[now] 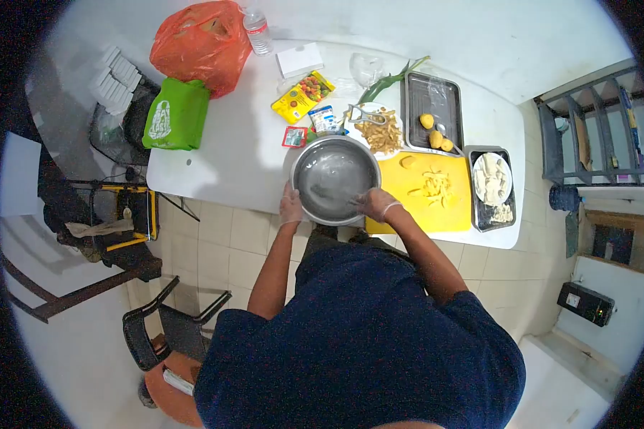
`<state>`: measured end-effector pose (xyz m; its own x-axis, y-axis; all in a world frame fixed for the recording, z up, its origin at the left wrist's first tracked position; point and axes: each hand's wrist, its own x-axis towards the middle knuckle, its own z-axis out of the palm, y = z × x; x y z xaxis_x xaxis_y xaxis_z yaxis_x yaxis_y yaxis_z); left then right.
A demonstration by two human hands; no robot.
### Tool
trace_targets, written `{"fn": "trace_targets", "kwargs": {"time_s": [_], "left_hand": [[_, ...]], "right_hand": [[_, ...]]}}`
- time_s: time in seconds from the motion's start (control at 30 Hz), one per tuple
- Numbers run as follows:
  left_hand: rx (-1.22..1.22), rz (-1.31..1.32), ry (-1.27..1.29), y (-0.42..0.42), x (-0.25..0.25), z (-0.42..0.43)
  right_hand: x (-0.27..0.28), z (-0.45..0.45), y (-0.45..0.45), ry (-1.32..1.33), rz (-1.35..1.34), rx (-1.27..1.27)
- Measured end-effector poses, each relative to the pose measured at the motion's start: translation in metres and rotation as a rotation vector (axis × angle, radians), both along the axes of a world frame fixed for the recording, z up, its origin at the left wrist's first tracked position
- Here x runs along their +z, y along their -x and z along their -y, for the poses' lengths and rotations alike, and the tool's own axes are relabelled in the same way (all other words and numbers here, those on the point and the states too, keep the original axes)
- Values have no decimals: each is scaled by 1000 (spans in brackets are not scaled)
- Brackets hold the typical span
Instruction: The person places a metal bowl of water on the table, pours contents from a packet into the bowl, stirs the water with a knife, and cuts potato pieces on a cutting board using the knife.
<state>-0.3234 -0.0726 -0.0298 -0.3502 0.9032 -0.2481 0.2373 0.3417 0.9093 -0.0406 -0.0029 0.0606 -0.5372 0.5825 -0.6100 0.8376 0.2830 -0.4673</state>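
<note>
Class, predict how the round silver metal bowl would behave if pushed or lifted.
The bowl is probably stiff: its outline looks evenly circular. Its shiny, smooth-looking metal might slip against the clear plastic gloves.

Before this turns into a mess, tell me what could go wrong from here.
The metal bowl is at the front edge of the table, so it might tip or drop if the left hand or right hand slips. It is also right beside the yellow cutting board; a swing that way could scatter the cut pieces.
</note>
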Motion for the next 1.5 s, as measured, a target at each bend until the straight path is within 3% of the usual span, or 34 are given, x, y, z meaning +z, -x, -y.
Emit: {"fn": "trace_targets", "kwargs": {"time_s": [0.1,0.27,0.43,0.5,0.63,0.83,1.0,1.1,1.27,1.3,1.37,1.4,1.47,1.5], "left_hand": [[38,66,62,-4,22,-1],[81,-28,87,-8,25,0],[46,-75,152,-20,88,-6],[38,-12,104,-18,79,-5],[17,-40,77,-6,30,-1],[7,-70,160,-10,47,-1],[22,-15,109,-10,48,-1],[21,-31,106,-5,27,1],[-5,-29,68,-10,58,-2],[-7,-71,86,-9,57,-4],[-5,-96,99,-8,48,0],[0,-82,85,-5,38,0],[13,-94,150,-17,77,-5],[26,-93,125,-19,72,-6]], "right_hand": [[62,-4,-7,24,14,3],[55,-15,-25,-29,171,-151],[23,-10,-4,-64,56,-192],[-28,-2,1,-81,-28,-96],[64,0,9,41,69,-107],[87,-4,-16,-87,178,-244],[28,-4,-2,-58,15,-270],[17,4,5,-6,67,-143],[69,-1,-17,18,230,-185],[57,-3,-26,-22,253,-174],[94,-9,-16,-20,277,-275],[84,-7,-12,-35,241,-300],[57,-7,-8,-89,171,-355],[51,-6,-7,-74,140,-315]]}}
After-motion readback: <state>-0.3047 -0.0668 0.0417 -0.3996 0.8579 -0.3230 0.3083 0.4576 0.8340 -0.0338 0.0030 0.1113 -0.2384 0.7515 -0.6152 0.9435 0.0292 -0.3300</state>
